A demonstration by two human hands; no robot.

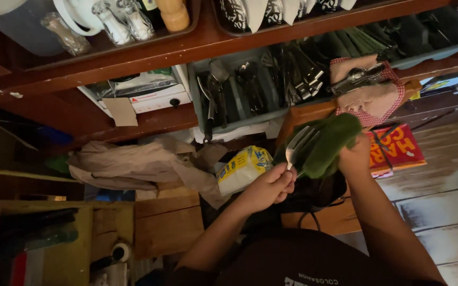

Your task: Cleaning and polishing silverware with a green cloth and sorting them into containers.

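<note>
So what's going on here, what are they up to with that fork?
A person holds a metal fork by its handle in the left hand, tines up. The right hand presses a green cloth against the tines. Just beyond, on a wooden shelf, a grey tray holds more cutlery, with a checked cloth beside it.

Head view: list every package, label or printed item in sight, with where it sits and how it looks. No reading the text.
Wrapped pack: just beyond the left hand, soft block, white with yellow and blue print.
Flat printed pack: right of the right hand, red with yellow lettering.
White box: on the wooden shelf, upper left, white with a small red mark and a dark knob.
</note>
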